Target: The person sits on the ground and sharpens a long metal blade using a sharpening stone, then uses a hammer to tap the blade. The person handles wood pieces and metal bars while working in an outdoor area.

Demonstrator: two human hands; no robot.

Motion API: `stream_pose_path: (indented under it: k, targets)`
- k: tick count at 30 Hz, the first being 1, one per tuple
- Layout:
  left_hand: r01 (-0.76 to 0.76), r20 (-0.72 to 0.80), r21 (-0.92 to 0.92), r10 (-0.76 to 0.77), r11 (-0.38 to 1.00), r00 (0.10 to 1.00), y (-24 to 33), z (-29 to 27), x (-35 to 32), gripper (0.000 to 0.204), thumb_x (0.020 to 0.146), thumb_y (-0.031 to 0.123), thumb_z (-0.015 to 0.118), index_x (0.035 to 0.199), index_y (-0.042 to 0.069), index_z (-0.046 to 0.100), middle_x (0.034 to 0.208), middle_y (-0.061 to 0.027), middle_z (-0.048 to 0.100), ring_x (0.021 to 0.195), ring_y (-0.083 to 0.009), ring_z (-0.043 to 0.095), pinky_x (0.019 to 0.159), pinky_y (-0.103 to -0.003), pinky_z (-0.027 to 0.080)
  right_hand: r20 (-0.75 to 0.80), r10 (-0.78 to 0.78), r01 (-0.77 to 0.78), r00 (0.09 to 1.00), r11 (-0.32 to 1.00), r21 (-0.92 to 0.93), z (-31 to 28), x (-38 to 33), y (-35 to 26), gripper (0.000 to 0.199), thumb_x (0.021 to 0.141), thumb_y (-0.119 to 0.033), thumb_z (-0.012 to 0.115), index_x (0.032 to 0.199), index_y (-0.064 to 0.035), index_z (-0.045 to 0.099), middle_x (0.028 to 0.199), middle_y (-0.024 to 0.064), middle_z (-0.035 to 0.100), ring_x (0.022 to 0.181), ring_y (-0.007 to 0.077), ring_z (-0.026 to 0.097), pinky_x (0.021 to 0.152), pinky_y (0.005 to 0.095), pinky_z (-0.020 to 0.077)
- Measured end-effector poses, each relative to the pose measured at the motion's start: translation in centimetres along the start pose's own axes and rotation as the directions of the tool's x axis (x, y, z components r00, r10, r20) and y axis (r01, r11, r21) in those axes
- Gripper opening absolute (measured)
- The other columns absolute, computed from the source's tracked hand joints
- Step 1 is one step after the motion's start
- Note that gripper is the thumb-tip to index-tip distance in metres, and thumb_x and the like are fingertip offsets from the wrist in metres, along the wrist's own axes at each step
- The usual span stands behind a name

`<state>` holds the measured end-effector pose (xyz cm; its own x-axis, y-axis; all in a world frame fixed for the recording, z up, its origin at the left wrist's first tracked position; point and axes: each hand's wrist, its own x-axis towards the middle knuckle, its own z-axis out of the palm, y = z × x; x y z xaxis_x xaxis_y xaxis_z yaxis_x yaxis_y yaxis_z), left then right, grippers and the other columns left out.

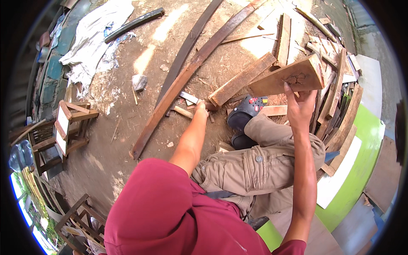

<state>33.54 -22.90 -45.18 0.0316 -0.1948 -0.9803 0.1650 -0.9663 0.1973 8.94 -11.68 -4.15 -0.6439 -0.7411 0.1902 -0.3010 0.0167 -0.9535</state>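
Carefully, we keep our right hand (pixel 300 106) clamped on the board (pixel 285 77) while our left hand (pixel 200 106) grips the plank (pixel 240 80) end steady.

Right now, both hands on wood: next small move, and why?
Probably draw the left hand back with whatever it grips. The right hand already holds the wooden block raised, while the left is stretched down to the plank end on the ground, its hold hidden.
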Motion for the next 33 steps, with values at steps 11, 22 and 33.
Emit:
stream_pose_path:
  k: [11, 22, 33]
  targets:
    - [-0.062, 0.112, -0.149, 0.079, 0.987, 0.991, -2.5, -3.5, 3.3, 0.056, 0.102, 0.045, 0.051, 0.145, 0.008, 0.045, 0.15, -0.0162, 0.048, 0.136, -0.0335, 0.049, 0.115, -0.054, 0.033, -0.027, 0.022, -0.02, 0.999, 0.998, 0.051, -0.5, 0.4, -0.5, 0.06, 0.094, 0.005, 0.067, 0.144, -0.0049, 0.036, 0.128, 0.0108, 0.058, 0.119, 0.0203, 0.06, 0.1, 0.0374, 0.0548]
    - [-0.147, 0.086, -0.085, 0.154, 0.985, 0.984, -1.1, -2.5, 0.4, 0.054, 0.104, 0.036, 0.053, 0.149, 0.008, 0.039, 0.154, -0.0135, 0.045, 0.14, -0.0327, 0.045, 0.116, -0.058, 0.03, -0.046, 0.016, -0.012, 0.999, 0.997, 0.077, -1.1, -0.8, -0.4, 0.053, 0.095, -0.001, 0.069, 0.138, -0.0017, 0.039, 0.125, 0.0138, 0.062, 0.116, 0.0216, 0.063, 0.097, 0.0364, 0.0559]
    - [-0.168, 0.029, -0.292, 0.185, 0.941, 0.982, 2.0, -3.5, -8.1, 0.041, 0.088, 0.012, 0.061, 0.126, 0.005, 0.047, 0.118, -0.0177, 0.06, 0.098, -0.0351, 0.067, 0.083, -0.05, 0.059, -0.034, -0.082, 0.081, 0.996, 0.996, -0.04, -0.5, 0.0, -1.8, 0.046, 0.095, -0.003, 0.069, 0.131, 0.0016, 0.042, 0.124, 0.0186, 0.064, 0.118, 0.0248, 0.064, 0.099, 0.0389, 0.0541]
